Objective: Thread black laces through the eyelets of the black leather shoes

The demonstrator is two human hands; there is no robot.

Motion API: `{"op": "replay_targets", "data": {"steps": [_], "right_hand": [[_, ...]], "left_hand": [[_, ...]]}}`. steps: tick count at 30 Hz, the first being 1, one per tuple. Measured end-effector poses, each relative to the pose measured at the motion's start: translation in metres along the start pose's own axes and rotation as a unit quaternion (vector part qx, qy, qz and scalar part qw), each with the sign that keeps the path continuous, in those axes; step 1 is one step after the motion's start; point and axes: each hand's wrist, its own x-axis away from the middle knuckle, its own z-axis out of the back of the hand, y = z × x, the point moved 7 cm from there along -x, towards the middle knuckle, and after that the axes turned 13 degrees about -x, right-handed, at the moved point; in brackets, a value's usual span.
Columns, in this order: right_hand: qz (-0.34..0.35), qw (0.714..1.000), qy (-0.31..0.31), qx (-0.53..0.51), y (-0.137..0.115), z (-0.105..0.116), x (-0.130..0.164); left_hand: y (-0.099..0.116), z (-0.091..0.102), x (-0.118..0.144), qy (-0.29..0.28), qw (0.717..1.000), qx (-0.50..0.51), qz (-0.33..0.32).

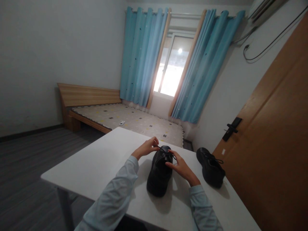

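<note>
A black leather lace-up shoe (159,171) stands mid-table on the white rectangular table (96,166), toe pointing away. The left hand (146,147) pinches a thin black lace (160,149) and draws it left; the right hand (181,166) pinches lace at the eyelets. The shoe looks stiff and fairly weighty, the lace limp and best held near its ends. A second black shoe (211,166) sits well apart on the right. No containers are visible.
</note>
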Motion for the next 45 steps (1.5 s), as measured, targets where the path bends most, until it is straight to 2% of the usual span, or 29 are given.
{"op": "replay_targets", "data": {"steps": [3, 6, 11, 14, 22, 31, 37, 40, 45], "right_hand": [[0.001, 1.0, 0.002, -0.002, 0.001, 0.0, 0.0], [0.001, 1.0, 0.001, -0.006, 0.003, 0.0, 0.0], [0.007, 1.0, 0.0, -0.008, 0.003, 0.0, 0.0], [0.008, 1.0, 0.001, -0.007, 0.003, 0.0, 0.001], [0.003, 1.0, -0.002, -0.004, 0.003, 0.0, 0.0], [-0.007, 1.0, -0.002, 0.003, 0.003, 0.0, 0.0], [-0.012, 1.0, -0.004, -0.007, 0.002, 0.0, 0.0], [-0.012, 1.0, 0.001, -0.016, 0.002, 0.0, 0.001], [-0.013, 0.998, -0.001, -0.068, 0.003, 0.001, -0.001]], "left_hand": [[-0.003, 0.002, -0.001, 0.021, 0.992, 0.121, 0.042], [-0.001, 0.001, 0.0, 0.023, 0.965, 0.252, 0.067], [0.008, 0.0, 0.002, 0.01, 0.931, 0.36, 0.064], [0.007, 0.004, 0.003, 0.029, 0.933, 0.352, 0.073], [0.009, 0.017, 0.002, 0.078, 0.965, 0.244, 0.055], [0.012, 0.023, 0.0, 0.115, 0.976, 0.179, 0.043], [0.014, 0.036, 0.002, 0.161, 0.979, 0.113, 0.045], [0.018, 0.035, 0.002, 0.147, 0.982, 0.117, 0.032], [0.023, 0.019, 0.0, 0.049, 0.988, 0.148, 0.004]]}}
